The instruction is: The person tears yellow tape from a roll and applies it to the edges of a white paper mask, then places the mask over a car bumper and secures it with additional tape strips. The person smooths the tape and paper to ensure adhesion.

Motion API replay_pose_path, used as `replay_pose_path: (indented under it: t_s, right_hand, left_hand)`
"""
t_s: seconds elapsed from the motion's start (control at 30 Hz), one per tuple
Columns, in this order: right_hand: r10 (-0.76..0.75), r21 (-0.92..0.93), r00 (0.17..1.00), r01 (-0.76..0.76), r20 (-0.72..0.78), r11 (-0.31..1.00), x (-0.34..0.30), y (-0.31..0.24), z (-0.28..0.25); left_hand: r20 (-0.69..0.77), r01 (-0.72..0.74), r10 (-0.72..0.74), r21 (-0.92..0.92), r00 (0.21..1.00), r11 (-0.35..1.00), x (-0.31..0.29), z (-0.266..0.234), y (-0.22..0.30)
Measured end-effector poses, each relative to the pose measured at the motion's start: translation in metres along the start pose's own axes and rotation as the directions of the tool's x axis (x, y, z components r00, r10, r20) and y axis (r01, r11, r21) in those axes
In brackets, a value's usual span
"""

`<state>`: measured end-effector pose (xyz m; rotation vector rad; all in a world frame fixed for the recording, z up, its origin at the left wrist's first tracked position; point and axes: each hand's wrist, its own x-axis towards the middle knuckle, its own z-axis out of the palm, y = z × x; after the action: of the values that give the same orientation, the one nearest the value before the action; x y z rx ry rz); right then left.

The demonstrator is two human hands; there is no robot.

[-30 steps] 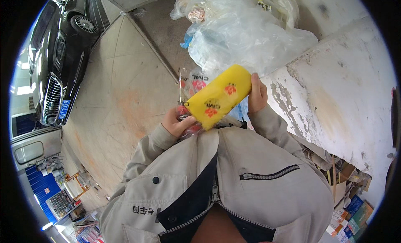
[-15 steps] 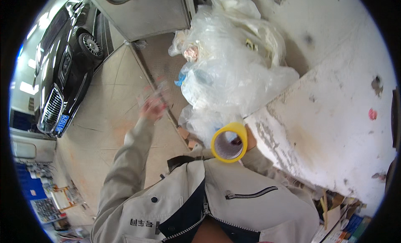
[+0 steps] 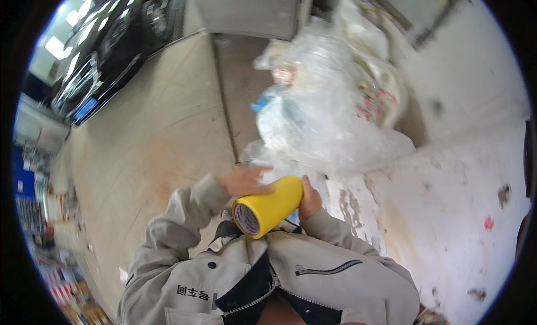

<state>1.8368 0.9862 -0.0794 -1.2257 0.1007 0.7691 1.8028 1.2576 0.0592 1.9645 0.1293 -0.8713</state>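
A wide yellow roll of tape lies slantwise in front of my jacket, its cardboard core facing the lower left. My right hand is closed around the far right end of it. Over the roll's upper left side, my left hand is stretched out flat with its fingers apart from the thumb, somewhat blurred. It holds nothing I can see, and I cannot tell whether it touches the roll. A clear wrapper with red print rests on the heap of plastic film beyond.
The large heap of crumpled clear plastic film lies ahead, beside a stained white wall. A tiled floor spreads to the left, with a black car parked at the far left. Shelves and clutter line the left edge.
My left hand has come back from the floor side to the roll, without the clear piece it held. Red-printed wrapper now shows on the heap. The roll has tilted to the left.
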Motion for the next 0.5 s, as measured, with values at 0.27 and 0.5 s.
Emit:
replay_pose_path:
  t_s: [0.27, 0.5]
  right_hand:
    - [0.278, -0.458, 0.555, 0.215, 0.784, 0.862, 0.010, -0.094, 0.208]
    - [0.677, -0.478, -0.139, 0.607, 0.723, 0.635, -0.012, -0.069, 0.448]
  left_hand:
    - [-0.404, -0.409, 0.120, -0.773, 0.907, 0.485, -0.206, 0.099, -0.136]
    - [-0.742, -0.582, 0.062, -0.468, 0.668, 0.664, -0.359, 0.123, -0.227]
